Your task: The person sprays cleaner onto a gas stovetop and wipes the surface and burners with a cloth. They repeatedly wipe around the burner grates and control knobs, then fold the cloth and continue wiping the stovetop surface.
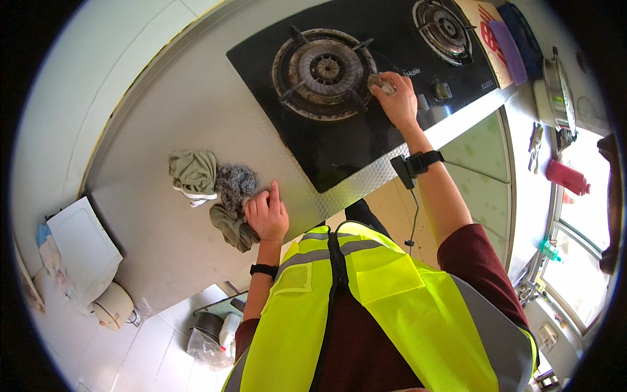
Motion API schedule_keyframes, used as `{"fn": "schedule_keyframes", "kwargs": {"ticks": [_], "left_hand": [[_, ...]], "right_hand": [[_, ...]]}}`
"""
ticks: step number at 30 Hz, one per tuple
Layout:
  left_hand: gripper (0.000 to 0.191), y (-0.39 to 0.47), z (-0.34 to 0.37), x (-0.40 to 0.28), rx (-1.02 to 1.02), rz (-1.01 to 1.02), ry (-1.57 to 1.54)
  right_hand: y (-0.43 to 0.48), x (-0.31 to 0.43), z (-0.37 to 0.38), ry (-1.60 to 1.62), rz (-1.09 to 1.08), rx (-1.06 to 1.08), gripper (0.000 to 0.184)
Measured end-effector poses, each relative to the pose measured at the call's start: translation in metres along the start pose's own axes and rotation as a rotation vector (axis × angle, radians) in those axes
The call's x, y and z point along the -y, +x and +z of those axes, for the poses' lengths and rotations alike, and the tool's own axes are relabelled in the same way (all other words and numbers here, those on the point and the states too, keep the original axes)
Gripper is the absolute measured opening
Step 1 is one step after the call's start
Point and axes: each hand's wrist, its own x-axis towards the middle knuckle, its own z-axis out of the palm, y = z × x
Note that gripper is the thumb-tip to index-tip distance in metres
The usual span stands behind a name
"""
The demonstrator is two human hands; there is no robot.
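Note:
My right hand grips a small, crumpled, greyish-brown pad or cloth against the black glass top of a Haier gas hob. It lies beside the rim of the large round burner. My left hand rests on the metal counter with its index finger extended, next to a grey, fuzzy scouring clump. A green cloth lies beyond that clump, and a darker olive cloth lies beside my left hand. Whether my left fingers hold any of it cannot be told.
A second burner and the control knobs are at the upper right. A lidded pot and a red bottle are farther right. At the left stand a white box-like thing and a cream pot.

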Motion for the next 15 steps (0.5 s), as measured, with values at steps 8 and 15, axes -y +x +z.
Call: {"fn": "schedule_keyframes", "kwargs": {"ticks": [8, 15], "left_hand": [[0.052, 0.0, 0.0, 0.0, 0.003, 0.004, -0.005], [0.053, 0.001, 0.0, 0.0, 0.001, 0.007, 0.0]], "right_hand": [[-0.015, -0.005, 0.01, 0.004, -0.16, 0.004, 0.015], [0.011, -0.014, 0.021, 0.077, -0.097, -0.087, 0.014]]}}
